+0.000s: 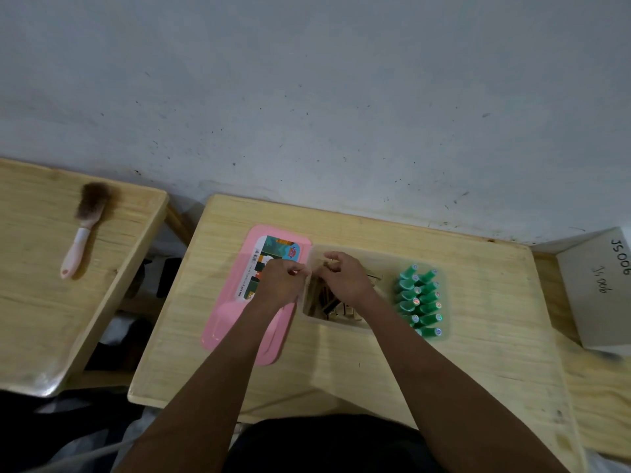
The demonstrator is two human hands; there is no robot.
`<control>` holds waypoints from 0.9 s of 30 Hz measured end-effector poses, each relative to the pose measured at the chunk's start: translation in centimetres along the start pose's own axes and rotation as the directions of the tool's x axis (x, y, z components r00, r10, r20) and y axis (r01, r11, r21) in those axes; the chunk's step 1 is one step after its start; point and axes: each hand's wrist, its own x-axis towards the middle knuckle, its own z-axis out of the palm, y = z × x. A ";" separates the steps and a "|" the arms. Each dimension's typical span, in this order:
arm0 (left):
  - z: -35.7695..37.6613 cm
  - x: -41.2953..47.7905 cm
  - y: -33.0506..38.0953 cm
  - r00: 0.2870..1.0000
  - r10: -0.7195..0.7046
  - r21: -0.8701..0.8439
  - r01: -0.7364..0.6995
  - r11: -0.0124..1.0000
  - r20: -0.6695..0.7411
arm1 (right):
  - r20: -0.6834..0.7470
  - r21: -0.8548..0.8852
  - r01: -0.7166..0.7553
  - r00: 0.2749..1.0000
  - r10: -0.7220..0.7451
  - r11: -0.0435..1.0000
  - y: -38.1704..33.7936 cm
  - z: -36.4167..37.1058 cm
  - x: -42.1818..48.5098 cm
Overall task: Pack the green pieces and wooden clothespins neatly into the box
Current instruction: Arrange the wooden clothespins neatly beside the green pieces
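A translucent box (pixel 341 325) stands on the middle of the wooden table. Its right part holds two tidy rows of green pieces (pixel 420 300). Wooden clothespins (pixel 329 303) lie in its left part, partly hidden by my hands. My right hand (pixel 345 279) hovers over the box's left part, fingers pinched on a clothespin (pixel 330 265). My left hand (pixel 283 281) is over the box's left rim with thumb and fingers closed; what it grips is too small to tell.
The pink lid (pixel 232 322) with a printed label lies flat just left of the box. A brush (pixel 85 227) with a pink handle rests on a second table at the left. A grey carton (pixel 601 291) sits at the right edge. A wall runs behind the tables.
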 end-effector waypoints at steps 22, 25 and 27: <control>0.3 0.1 -0.5 1.000 -0.010 -0.053 0.009 0.999 -0.011 | 0.262 0.805 -0.369 0.924 0.278 0.465 -0.7 -1.7 -2.1; 0.3 0.1 -0.5 1.000 0.003 -0.046 -0.004 0.999 -0.017 | 0.328 0.772 -0.396 0.918 0.222 0.498 -0.6 -1.5 -1.8; 0.3 0.2 -0.6 1.000 0.006 -0.035 -0.006 0.999 -0.015 | 0.353 0.740 -0.404 0.914 0.201 0.538 -0.5 -1.5 -1.8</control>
